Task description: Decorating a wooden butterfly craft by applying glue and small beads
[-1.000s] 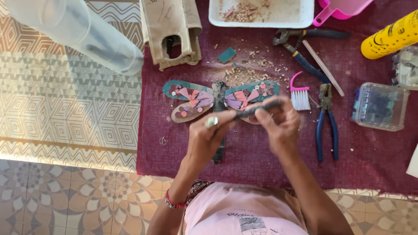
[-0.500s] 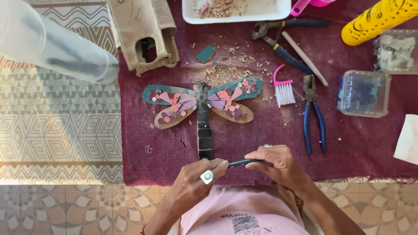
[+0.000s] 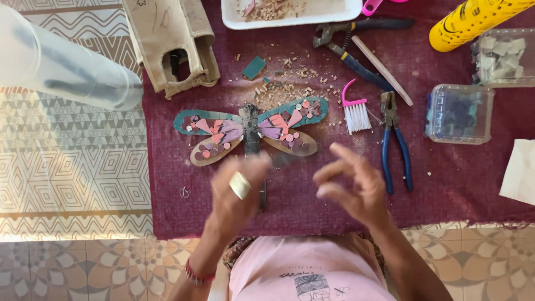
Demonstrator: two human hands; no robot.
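A mosaic dragonfly (image 3: 281, 120) with teal, pink and purple wings lies on a maroon cloth (image 3: 457, 178); its dark body strip runs toward me. My left hand (image 3: 237, 192), wearing a ring, hovers over the tail end of the body. A blurred slim dark tool (image 3: 285, 160) sticks out from its fingers toward the right. My right hand (image 3: 354, 184) is beside it, just past the tool's tip, with its fingers spread and nothing in them. Both hands are smeared by motion.
Blue-handled pliers (image 3: 393, 139), a pink brush (image 3: 354, 108), nippers (image 3: 356, 56) and a wooden stick (image 3: 382, 69) lie to the right. Behind are a white tray (image 3: 340, 14) of chips, a yellow bottle (image 3: 473, 19), clear boxes (image 3: 460, 114), a cardboard piece (image 3: 170, 44) and a clear tube (image 3: 61, 67).
My hands came back from the dragonfly toward my body, then rose again over its tail. The right hand has let go of the slim tool and spread its fingers.
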